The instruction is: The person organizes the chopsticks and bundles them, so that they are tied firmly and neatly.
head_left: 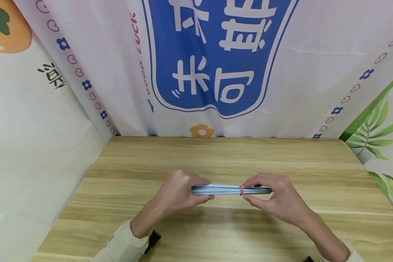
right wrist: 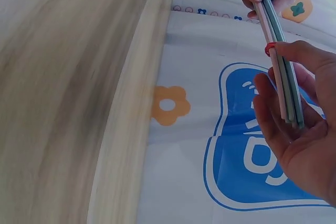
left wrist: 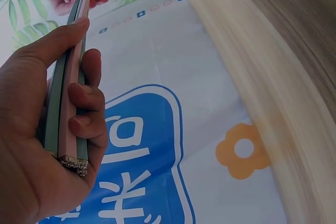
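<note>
A bundle of long, slim chopsticks, pink and green in the wrist views, lies level across both hands above the table. My left hand grips the thicker end, fingers curled round it; patterned silvery ends show below the palm in the left wrist view. A red rubber band circles the bundle nearer its narrower end. At that band my right hand pinches with thumb and forefinger. The other right fingers curve loosely beneath the narrow ends in the right wrist view.
The wood-grain table spreads under both hands. Behind it hangs a white printed cloth with a blue emblem. Another white cloth covers the left side, and leaf-patterned fabric stands at the right.
</note>
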`<action>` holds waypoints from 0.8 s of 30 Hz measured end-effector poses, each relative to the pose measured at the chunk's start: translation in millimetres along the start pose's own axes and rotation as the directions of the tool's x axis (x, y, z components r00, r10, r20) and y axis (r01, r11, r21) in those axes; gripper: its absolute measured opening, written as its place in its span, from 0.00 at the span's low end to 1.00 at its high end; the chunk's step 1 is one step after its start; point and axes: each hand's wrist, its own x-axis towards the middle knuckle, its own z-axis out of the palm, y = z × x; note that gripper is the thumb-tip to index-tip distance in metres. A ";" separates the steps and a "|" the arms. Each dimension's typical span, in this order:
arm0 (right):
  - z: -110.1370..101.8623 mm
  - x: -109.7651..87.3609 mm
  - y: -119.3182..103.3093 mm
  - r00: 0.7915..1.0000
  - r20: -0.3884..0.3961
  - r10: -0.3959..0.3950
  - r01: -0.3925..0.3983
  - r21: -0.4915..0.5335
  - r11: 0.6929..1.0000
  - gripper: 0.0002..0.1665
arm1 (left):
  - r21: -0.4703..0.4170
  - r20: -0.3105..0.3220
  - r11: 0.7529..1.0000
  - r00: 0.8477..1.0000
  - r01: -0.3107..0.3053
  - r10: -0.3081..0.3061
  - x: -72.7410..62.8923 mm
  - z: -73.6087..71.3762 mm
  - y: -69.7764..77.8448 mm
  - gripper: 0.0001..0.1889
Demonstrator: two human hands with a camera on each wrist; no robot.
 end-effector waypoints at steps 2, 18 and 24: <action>0.5 0.0 0.3 1.000 0.005 -0.019 0.019 -0.011 1.000 0.22 | 0.006 -0.001 1.000 1.000 -0.001 0.001 0.1 0.0 0.2 0.13; 13.8 -3.3 0.1 0.998 -0.067 0.015 -0.010 0.076 0.997 0.20 | 0.026 -0.013 1.000 1.000 0.004 -0.004 -0.8 -0.7 3.6 0.13; 22.6 -3.3 0.0 0.996 -0.088 -0.035 0.045 0.114 0.992 0.19 | 0.019 -0.005 1.000 1.000 -0.023 0.023 -0.9 1.6 7.0 0.12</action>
